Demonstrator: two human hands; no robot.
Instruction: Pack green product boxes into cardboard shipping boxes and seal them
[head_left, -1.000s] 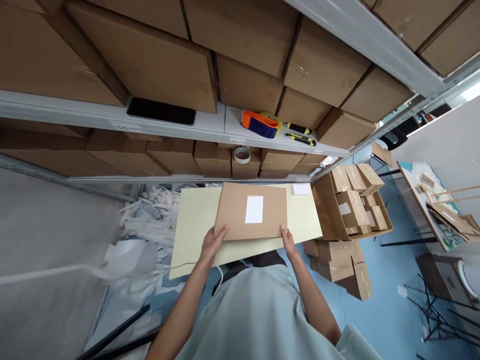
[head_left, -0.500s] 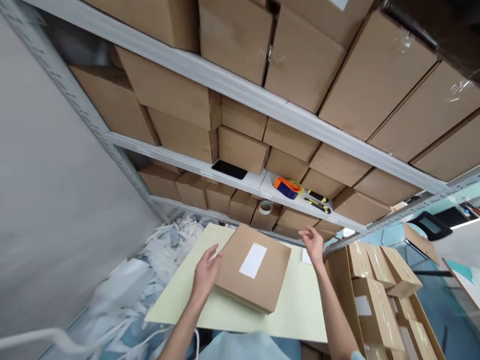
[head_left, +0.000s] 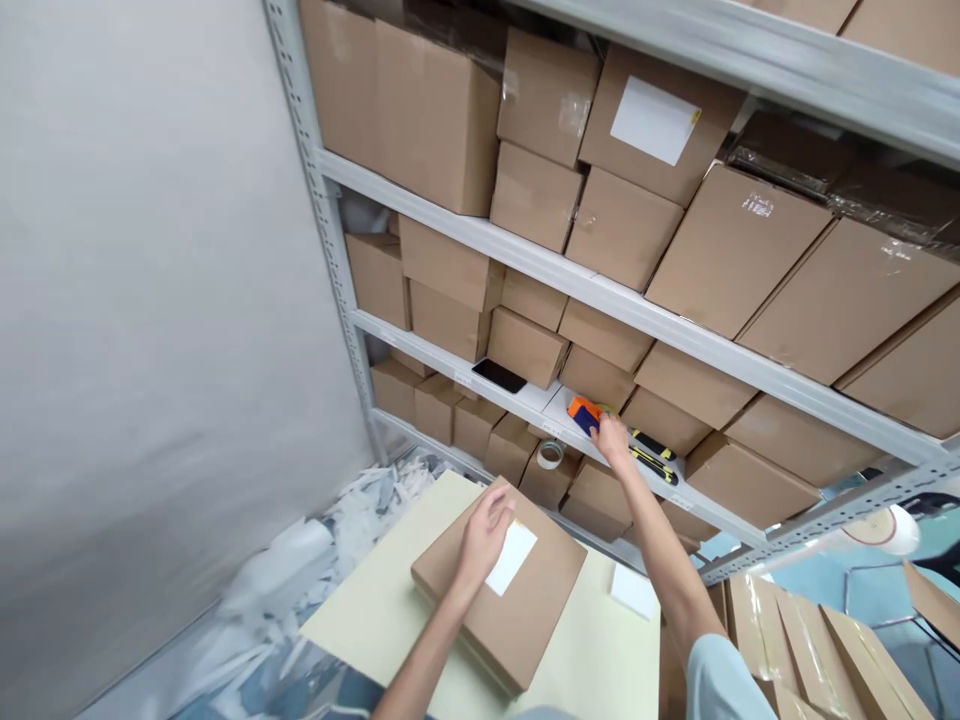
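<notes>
A flat closed cardboard box [head_left: 551,580] with a white label [head_left: 513,560] lies on a pale yellow board [head_left: 360,610]. My left hand [head_left: 484,535] rests over its upper left part, fingers loosely extended, covering some of the label. My right hand [head_left: 611,440] has its fingers around the near end of an orange and purple tape dispenser [head_left: 583,412], which is still on the shelf; the fingertips are partly hidden. Two yellow and black utility knives [head_left: 654,464] lie just right of that hand. A roll of tape [head_left: 550,454] hangs at the shelf's front edge.
Metal shelving [head_left: 480,385] packed with cartons stands ahead. On it lies a black phone [head_left: 499,376]. White paper pieces [head_left: 632,590] sit on the board's right side. Scraps of white foam [head_left: 300,570] heap at left beside the wall [head_left: 150,300]. More taped cartons [head_left: 817,640] stand at right.
My right hand has reached forward from above the board to the tape dispenser. My left hand has moved from the box's left edge onto its top. The view has shifted.
</notes>
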